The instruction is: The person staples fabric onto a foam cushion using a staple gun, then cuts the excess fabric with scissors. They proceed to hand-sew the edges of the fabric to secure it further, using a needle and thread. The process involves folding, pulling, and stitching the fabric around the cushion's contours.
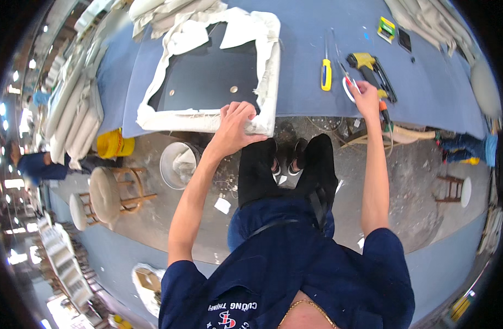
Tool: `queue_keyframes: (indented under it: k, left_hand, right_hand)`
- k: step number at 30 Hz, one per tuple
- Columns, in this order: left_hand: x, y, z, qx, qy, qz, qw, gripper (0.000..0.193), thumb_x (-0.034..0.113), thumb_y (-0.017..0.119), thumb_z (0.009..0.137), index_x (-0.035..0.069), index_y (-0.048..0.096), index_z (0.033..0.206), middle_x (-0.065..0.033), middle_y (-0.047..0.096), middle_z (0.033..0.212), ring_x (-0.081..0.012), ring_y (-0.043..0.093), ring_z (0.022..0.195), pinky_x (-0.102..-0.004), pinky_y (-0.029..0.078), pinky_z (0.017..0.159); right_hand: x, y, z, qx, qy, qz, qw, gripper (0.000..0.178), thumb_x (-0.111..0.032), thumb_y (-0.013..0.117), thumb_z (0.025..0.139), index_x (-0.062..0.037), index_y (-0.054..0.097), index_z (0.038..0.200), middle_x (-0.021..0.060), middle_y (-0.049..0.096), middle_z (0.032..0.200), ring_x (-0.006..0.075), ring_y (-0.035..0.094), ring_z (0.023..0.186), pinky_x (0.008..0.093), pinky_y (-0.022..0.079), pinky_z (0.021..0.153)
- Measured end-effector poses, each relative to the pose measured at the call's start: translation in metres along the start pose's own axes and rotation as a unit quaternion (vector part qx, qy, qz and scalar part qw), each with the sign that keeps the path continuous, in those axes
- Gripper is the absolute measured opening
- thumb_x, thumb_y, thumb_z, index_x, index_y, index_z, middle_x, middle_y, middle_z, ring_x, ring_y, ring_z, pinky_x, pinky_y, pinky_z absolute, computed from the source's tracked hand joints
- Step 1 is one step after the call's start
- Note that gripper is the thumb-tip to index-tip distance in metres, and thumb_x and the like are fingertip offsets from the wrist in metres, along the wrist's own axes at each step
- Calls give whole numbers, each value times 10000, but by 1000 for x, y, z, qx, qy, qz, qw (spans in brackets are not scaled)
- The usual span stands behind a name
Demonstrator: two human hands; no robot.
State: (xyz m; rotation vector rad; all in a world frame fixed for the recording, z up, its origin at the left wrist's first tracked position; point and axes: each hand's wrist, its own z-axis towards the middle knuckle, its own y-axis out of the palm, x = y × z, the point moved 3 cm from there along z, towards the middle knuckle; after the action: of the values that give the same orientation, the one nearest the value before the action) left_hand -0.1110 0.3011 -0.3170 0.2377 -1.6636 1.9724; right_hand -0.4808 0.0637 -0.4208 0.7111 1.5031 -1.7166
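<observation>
A square upholstered seat panel (pixel 207 71) lies underside up on the blue table, its black backing ringed by off-white fabric with ragged edges. My left hand (pixel 236 127) is closed over its near edge by the right corner, fingers on the fabric and thumb at the outer side. Over the table's near edge, my right hand (pixel 365 100) grips scissors (pixel 348 86) with a white loop and some red at the handle. Their blades point away from me. Just beyond that hand rests a yellow and black staple gun (pixel 367 64); a yellow-handled screwdriver (pixel 326 75) lies to its left.
Fabric pieces are piled at the far left (pixel 79 98) and far right (pixel 427 19) of the blue table (pixel 301 44). A small green and yellow box (pixel 386 29) and a phone (pixel 405 40) lie far right. Below stand a white bucket (pixel 166 167) and a stool (pixel 104 194).
</observation>
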Motion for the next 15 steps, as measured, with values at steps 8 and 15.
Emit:
queue_keyframes:
  k: [8,15]
  left_hand:
    - [-4,8,4,-58,-87,-12,995,463,248,905,723,18,617,1002,-85,560,832,-229,513,802,-358,423,808]
    - [24,9,24,-40,-178,-73,980,347,184,868,763,11,641,960,-160,663,792,-350,602,714,-425,472,671]
  right_hand:
    - [-93,10,-79,106,-163,-27,980,319,-167,711,869,-3,688,1142,196,681,1158,356,655,1086,431,504,963]
    - [-177,33,-158,-143,-101,252,952,358,-224,768,832,-22,702,1120,174,693,979,319,671,923,410,529,831]
